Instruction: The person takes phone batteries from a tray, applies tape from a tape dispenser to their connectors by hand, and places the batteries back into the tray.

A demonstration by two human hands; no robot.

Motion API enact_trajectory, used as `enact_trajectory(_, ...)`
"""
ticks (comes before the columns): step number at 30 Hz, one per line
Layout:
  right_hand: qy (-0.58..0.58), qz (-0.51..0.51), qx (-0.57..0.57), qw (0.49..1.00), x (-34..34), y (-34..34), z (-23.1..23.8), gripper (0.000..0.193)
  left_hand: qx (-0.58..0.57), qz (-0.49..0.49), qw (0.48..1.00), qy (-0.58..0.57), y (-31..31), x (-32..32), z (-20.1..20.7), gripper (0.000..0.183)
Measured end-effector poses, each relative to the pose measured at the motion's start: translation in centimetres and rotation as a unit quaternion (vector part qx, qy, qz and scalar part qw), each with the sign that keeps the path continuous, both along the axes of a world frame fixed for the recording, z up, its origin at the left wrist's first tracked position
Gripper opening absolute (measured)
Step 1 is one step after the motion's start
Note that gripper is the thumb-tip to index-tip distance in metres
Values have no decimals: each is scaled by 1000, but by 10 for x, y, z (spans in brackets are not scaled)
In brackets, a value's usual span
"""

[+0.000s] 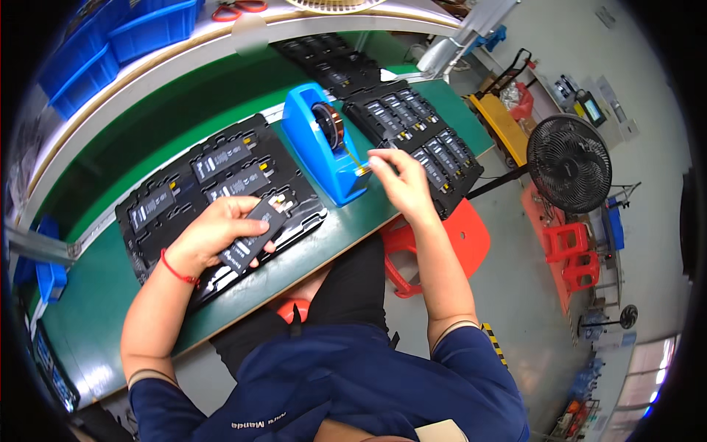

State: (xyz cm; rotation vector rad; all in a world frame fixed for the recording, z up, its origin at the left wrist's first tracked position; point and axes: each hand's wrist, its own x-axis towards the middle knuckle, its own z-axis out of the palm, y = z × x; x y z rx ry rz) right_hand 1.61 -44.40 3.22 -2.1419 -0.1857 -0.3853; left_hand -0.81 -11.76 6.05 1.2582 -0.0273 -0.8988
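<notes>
My left hand (210, 234) grips a flat black battery (255, 237) with printed white markings and small light-coloured parts at its far end. It holds the battery over the near part of a black tray (300, 197), in which several similar batteries lie. To the right of this tray stands a blue tape dispenser (303, 121) with a roll of amber tape (328, 125). At the dispenser's front end my right hand (405, 188) pinches the end of the amber tape strip between thumb and fingers.
Another black tray (361, 118) of batteries lies right of the dispenser, near the table's end. Blue bins (151, 33) and red scissors (239, 9) rest on the shelf above. A red stool (464, 239) stands beside the green table (88, 335), and a black fan (569, 156) is farther right.
</notes>
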Motion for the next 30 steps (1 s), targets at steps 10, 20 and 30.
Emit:
enact_trajectory(10,93,44,100,990,12,5,9,14,-6,-20,999,-47,-2,3,-4,27)
enact_trajectory(20,136,-13,298,945,-13,15,1,14,-8,10,1000,-22,0,-1,-7,23)
enact_trajectory(30,98,-31,371,923,-23,17,-30,13,13,6,999,-47,0,-2,-5,27)
